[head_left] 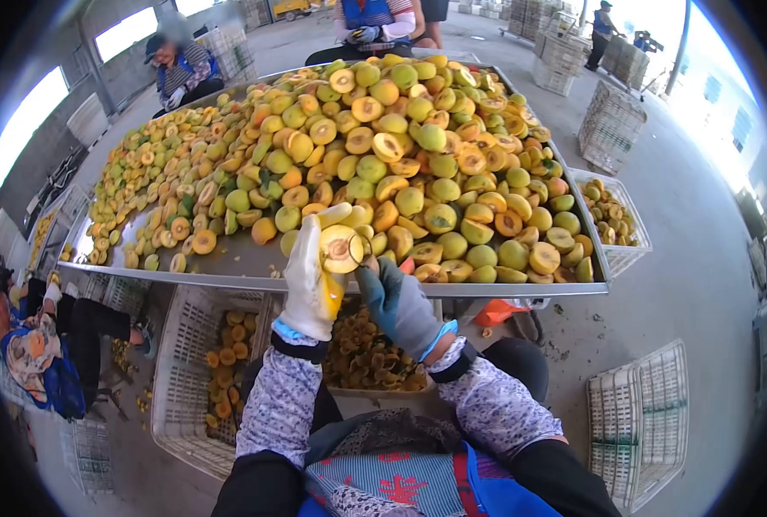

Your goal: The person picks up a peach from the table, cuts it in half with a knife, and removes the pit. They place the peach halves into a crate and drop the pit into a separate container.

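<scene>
My left hand (308,289), in a white glove stained yellow, grips a halved peach (337,248) with its cut face and brown pit area turned toward me. Closed around a small tool with a thin curved metal loop (365,251) is my right hand (405,308), in a grey-blue glove. The loop touches the right side of the cut face; the handle is mostly hidden by the fingers. Both hands are over the near edge of a metal table (263,258), where a large heap of peaches (409,202), many of them halved, lies.
Below the table, a white crate (172,379) holds peach halves (228,362), beside a container of brown pits and scraps (371,353). Another crate (638,422) stands at right, and a filled one (612,215) by the table's right end. Several people sit or stand around.
</scene>
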`<state>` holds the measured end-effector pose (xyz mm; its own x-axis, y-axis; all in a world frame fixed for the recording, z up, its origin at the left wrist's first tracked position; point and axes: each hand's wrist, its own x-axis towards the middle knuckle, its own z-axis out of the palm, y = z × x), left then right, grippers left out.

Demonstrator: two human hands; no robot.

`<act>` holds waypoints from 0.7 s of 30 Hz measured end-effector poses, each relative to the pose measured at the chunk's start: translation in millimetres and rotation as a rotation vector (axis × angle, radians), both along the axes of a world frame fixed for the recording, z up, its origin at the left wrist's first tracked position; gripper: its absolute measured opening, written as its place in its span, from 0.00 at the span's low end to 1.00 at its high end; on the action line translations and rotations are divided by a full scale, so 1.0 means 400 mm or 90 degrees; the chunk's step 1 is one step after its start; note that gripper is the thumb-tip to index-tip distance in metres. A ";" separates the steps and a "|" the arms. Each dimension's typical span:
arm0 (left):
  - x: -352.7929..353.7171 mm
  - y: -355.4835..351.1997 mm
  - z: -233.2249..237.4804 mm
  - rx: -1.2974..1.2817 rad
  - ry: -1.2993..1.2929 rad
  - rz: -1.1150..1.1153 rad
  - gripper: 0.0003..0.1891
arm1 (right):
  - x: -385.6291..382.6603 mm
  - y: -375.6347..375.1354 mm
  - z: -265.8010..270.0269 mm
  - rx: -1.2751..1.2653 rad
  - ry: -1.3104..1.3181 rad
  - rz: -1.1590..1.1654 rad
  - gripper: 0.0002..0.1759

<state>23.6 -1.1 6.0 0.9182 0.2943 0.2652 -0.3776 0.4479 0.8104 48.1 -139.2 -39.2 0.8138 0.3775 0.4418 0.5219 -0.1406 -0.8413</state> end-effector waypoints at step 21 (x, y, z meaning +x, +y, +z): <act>-0.022 -0.005 -0.035 0.103 -0.005 0.260 0.22 | -0.044 0.071 -0.039 0.100 0.289 0.214 0.19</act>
